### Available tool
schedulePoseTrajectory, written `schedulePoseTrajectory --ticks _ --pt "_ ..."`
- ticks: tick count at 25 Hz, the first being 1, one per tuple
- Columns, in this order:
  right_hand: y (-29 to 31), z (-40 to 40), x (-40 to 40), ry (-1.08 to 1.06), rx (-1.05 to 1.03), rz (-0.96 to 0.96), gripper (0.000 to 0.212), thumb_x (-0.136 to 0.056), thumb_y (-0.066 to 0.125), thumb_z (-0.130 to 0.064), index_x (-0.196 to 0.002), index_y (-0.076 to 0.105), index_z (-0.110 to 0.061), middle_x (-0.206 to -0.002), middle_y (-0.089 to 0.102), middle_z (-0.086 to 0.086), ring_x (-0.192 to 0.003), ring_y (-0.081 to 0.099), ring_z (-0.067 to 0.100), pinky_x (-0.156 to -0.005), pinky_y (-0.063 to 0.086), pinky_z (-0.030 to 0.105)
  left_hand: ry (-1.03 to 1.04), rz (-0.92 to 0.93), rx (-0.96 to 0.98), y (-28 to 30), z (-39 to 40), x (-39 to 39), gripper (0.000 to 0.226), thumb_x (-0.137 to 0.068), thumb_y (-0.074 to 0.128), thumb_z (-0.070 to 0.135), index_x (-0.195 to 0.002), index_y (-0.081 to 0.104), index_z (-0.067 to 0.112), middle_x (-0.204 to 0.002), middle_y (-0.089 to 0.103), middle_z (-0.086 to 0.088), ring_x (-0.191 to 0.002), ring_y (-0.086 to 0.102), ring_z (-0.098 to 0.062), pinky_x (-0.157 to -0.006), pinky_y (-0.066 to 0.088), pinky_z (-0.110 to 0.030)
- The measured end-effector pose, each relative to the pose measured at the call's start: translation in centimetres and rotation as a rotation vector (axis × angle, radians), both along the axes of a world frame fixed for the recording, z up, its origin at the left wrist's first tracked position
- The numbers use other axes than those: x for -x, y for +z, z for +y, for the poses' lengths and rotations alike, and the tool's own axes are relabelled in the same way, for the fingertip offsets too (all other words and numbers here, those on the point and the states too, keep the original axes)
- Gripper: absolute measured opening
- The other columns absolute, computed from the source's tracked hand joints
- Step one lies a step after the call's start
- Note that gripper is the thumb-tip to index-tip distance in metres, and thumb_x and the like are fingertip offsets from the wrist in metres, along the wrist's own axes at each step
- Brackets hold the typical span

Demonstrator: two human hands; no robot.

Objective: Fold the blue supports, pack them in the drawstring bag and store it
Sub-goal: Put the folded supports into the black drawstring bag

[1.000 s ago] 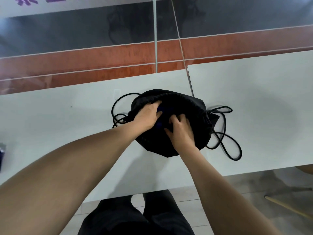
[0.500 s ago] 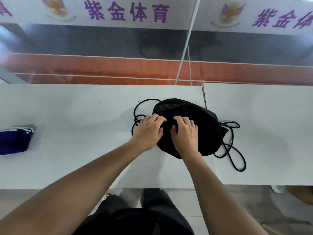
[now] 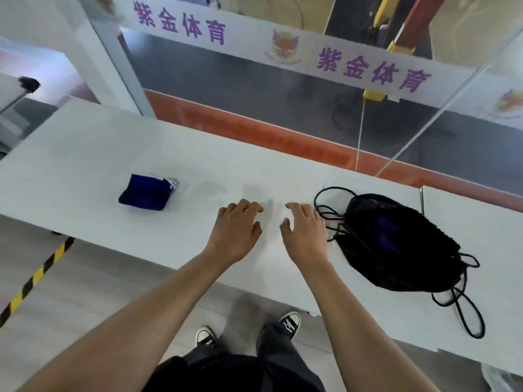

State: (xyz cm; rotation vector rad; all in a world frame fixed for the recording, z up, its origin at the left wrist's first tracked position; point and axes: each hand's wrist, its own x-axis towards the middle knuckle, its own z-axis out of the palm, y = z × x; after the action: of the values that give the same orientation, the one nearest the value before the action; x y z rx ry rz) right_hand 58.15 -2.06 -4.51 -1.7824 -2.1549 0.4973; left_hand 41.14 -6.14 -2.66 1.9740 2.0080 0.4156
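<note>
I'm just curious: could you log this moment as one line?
left hand: open, empty | right hand: open, empty | drawstring bag: on table, unheld | blue support: folded, unpacked

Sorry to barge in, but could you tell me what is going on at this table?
A person is packing blue supports into a black drawstring bag. One blue piece shows through the bag's mesh; another folded support lies on the table to the left. Both hands, left and right, are open and empty, between the bag and that support. The bag's cords lie loose.
</note>
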Motion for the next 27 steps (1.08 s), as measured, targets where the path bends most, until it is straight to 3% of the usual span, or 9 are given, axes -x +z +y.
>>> schedulePoseTrajectory --ticks 11,21,27 --pt "-1.1 -4.4 20.3 0.256 0.108 -0.021 0.037 -0.097 0.049 -0.024 -0.133 0.054 -0.023 -0.128 0.057 0.001 -0.114 0.054 0.023 -0.099 0.037 0.035 0.316 -0.03 0.018 -1.5 -8.0 18.7 0.03 -0.095 0.054 0.023 -0.125 0.058 0.021 -0.12 0.063 0.0 -0.104 0.058 -0.027 -0.092 0.041 -0.038" --pt "-4.9 3.0 30.5 0.288 0.244 0.023 0.038 -0.101 0.045 -0.031 -0.137 0.049 -0.021 -0.127 0.059 0.005 -0.11 0.058 0.026 -0.098 0.041 0.038 0.386 -0.033 0.225 -4.8 -2.7 29.6 0.033 -0.099 0.049 0.023 -0.131 0.051 0.021 -0.127 0.061 -0.001 -0.107 0.058 -0.024 -0.096 0.041 -0.037" --pt "-7.7 6.0 34.7 0.191 0.481 0.026 0.057 -0.1 0.04 -0.047 -0.147 0.03 -0.017 -0.137 0.056 0.008 -0.116 0.058 0.032 -0.099 0.044 0.046 0.511 -0.243 0.395 -6.6 1.8 33.9 0.048 -0.101 0.043 0.024 -0.147 0.035 0.015 -0.142 0.05 -0.008 -0.126 0.051 -0.028 -0.105 0.04 -0.041"
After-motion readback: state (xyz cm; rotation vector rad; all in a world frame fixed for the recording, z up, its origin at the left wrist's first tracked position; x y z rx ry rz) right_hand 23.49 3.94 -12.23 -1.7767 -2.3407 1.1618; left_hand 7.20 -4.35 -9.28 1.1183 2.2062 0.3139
